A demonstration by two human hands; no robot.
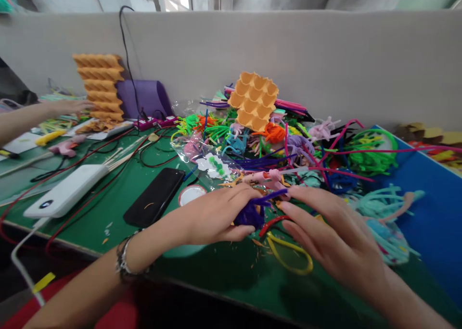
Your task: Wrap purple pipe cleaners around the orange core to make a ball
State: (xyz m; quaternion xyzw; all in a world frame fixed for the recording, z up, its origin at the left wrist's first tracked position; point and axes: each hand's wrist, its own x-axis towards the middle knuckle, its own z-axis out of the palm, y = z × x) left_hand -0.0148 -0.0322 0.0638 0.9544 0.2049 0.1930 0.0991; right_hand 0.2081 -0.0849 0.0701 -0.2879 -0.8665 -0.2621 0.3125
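Near the table's front edge, my left hand (220, 213) is closed around a bundle of fuzzy purple pipe cleaners (252, 214). One purple strand sticks out of the bundle toward the right. My right hand (335, 228) is just to the right, fingers stretched and slightly apart, with its fingertips at the end of that strand. Whether they touch it, I cannot tell. Beneath and between the hands lie a red pipe cleaner (274, 224) and a looped yellow pipe cleaner (292, 261). A pink hot glue gun (265, 176) lies just behind my hands, partly hidden.
Colourful pipe cleaner bundles (216, 132) are heaped behind, under an orange egg-tray piece (254, 100). To the left lie a black phone (155, 196) and white power bank (67, 189) among cables. A blue panel (429, 208) borders the right. Another person's hand (74, 107) is at far left.
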